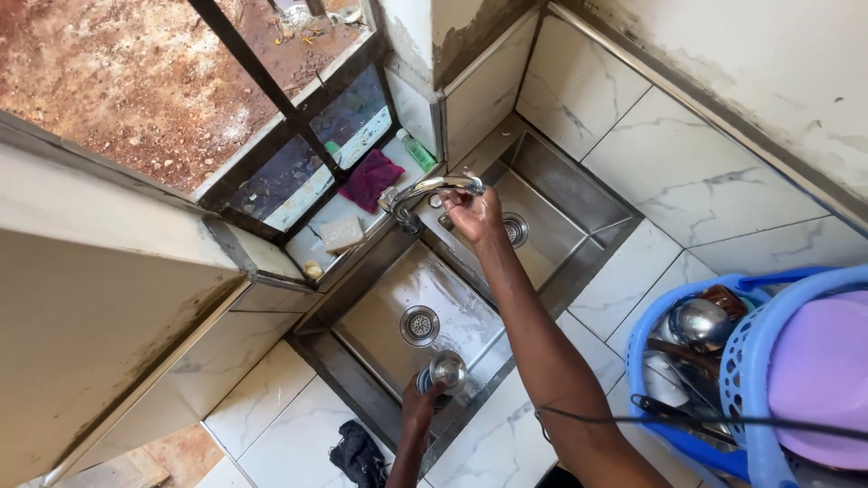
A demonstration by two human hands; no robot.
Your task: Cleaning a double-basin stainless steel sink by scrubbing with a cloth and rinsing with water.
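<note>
Two hands at a double steel sink, one on the tap and one holding a steel cup.

The right hand [472,213] reaches across the sink [579,217] and its fingers close around the end of the curved tap [432,187], which rises from the back rim at the divider between the two basins. The left hand [421,407] grasps a small steel cup [448,369] over the front edge of the left basin, just beside that basin's drain [419,325]. On the window ledge behind the sink lie a dark pink cloth [371,179], a bar of soap [341,233] and a green bottle [418,151]. A dark rag [358,455] lies on the tiled counter [705,181] at the sink's front left corner. At the counter's right edge stand a blue basket [644,336] with steel dishes and a purple lid [823,375].
</note>
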